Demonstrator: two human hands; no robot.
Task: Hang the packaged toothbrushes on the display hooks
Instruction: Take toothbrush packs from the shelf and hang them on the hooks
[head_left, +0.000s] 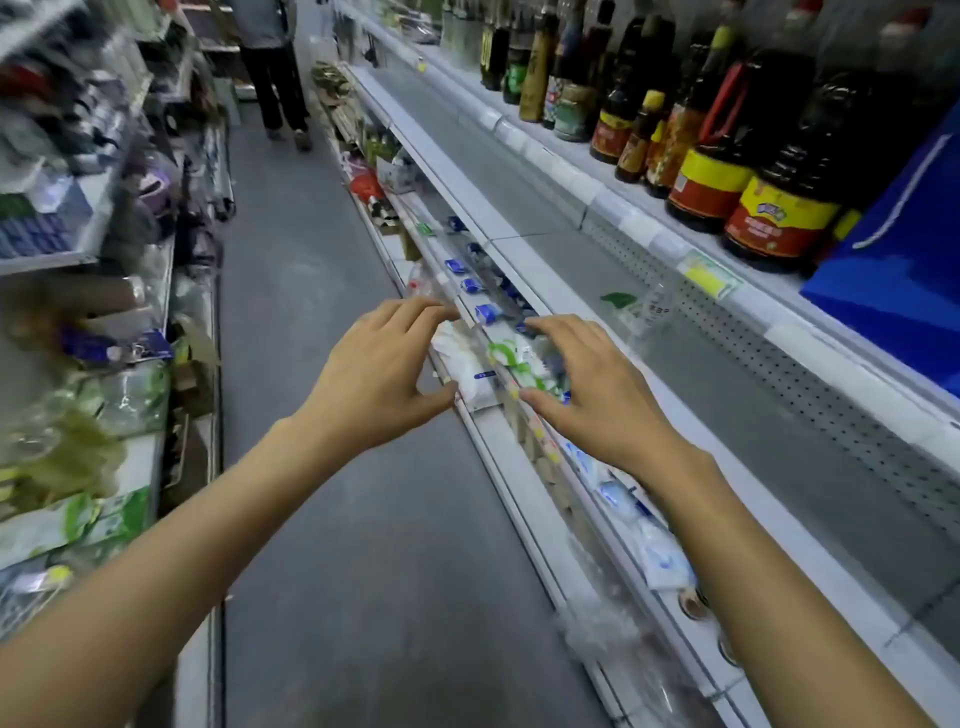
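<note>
The left hand's fingers (415, 312) are spread and gently bent, thumb apart below, arched over a white packet (470, 366) at the shelf's front edge; whether they touch it is unclear. The right hand's fingers (550, 332) are likewise splayed and loosely curved over a green-and-white package (514, 358) lying just beside the white one, with the thumb low near its edge and nothing clamped. The left hand (376, 371) and right hand (597, 389) sit close together, 2 bare forearms reaching in from the bottom corners. Motion blur keeps the package contents unreadable, so toothbrushes cannot be confirmed. Behind the hands, 5 or so blue-labelled packs (488, 312) run along the lower shelf rail (524, 483). Dark sauce bottles (774, 208) stand on the upper shelf, and a person (270, 67) stands far down the aisle.
</note>
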